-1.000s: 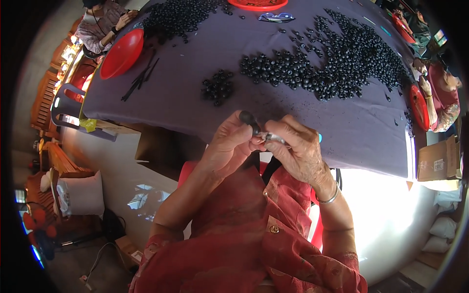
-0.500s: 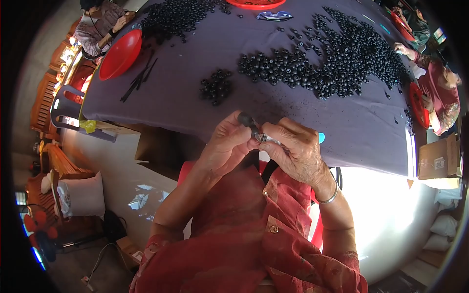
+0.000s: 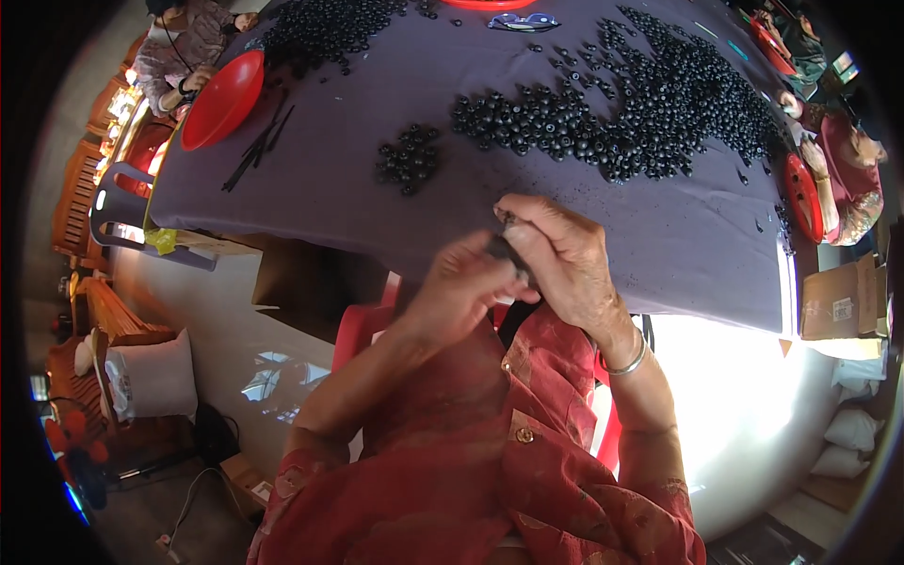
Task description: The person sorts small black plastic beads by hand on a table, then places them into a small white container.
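Observation:
Both my hands meet in front of my chest, close to the table's near edge. My left hand (image 3: 461, 294), smeared by motion, is closed with its fingers at a dark elongated piece (image 3: 508, 256) between the two hands. My right hand (image 3: 573, 264) is curled into a fist against that piece, thumb toward the far side. What lies inside the right fingers is mostly hidden; a small dark bit shows at its thumb tip. Beyond the hands, a small cluster of round black bead-like pieces (image 3: 409, 158) rests on the purple-grey tablecloth (image 3: 330, 188).
A large spread of black bead-like pieces (image 3: 603, 127) covers the right side; another heap (image 3: 325, 33) lies far left. Thin black sticks (image 3: 259, 149) sit near a red bowl (image 3: 223, 99). Glasses (image 3: 524, 22) lie at the back. People work at both sides. A cardboard box (image 3: 838, 301) stands right.
My right hand has tilted upward and closed more tightly. My left hand has shifted down slightly and blurred. The pale slender tool seen earlier in the right fingers no longer shows clearly.

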The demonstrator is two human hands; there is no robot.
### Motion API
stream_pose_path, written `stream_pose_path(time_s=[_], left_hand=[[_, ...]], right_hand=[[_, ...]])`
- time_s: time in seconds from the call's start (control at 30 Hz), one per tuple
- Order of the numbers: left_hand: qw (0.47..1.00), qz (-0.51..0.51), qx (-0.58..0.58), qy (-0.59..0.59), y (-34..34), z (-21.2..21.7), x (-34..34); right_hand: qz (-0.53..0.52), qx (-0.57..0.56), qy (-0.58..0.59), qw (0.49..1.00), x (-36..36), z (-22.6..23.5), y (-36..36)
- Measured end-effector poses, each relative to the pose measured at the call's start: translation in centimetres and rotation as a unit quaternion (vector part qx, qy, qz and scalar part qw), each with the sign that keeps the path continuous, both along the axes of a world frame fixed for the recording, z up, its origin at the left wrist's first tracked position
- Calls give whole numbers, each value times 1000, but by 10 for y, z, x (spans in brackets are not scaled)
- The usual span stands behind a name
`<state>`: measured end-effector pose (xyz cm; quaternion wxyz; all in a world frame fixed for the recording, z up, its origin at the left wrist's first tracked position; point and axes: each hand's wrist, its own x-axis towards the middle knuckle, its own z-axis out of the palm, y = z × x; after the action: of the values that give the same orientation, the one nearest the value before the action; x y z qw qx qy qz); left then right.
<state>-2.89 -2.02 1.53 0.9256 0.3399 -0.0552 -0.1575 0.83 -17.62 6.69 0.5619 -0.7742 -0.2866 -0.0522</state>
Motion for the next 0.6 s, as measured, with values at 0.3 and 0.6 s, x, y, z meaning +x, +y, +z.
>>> stream_pose_path(time_s=[0.3, 0.6], left_hand=[[1000, -12, -23, -9, 14, -2, 13], [993, -99, 34, 53, 27, -4, 15]], right_hand=[[52, -53, -27, 997, 0, 1, -8], [78, 56, 133, 987, -4, -13, 3]])
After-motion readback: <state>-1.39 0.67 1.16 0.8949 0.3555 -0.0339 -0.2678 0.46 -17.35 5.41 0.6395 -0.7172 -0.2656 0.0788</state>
